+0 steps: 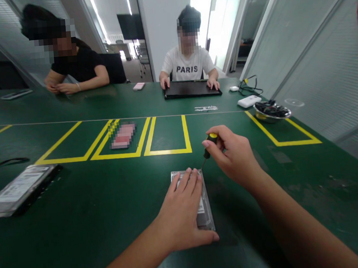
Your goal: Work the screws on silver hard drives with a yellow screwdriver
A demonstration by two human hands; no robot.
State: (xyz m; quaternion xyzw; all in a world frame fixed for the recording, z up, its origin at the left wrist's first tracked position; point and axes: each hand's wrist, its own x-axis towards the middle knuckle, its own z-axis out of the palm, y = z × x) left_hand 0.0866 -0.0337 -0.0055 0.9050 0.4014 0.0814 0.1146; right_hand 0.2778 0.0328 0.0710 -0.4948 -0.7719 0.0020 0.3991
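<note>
A silver hard drive (205,214) lies flat on the green table (89,223) in front of me. My left hand (181,210) rests palm-down on top of it, fingers stretched out and together, covering most of its label. My right hand (233,154) is closed round a small screwdriver (209,145) with a black and yellow handle. Its thin shaft slants down to the drive's far right corner.
A second hard drive (19,190) lies at the left. Yellow tape boxes (167,137) mark the table's middle. A metal bowl (272,111) with dark parts and a white box (249,101) sit at the right. Two people sit across the table; one has both hands on a black laptop (191,89).
</note>
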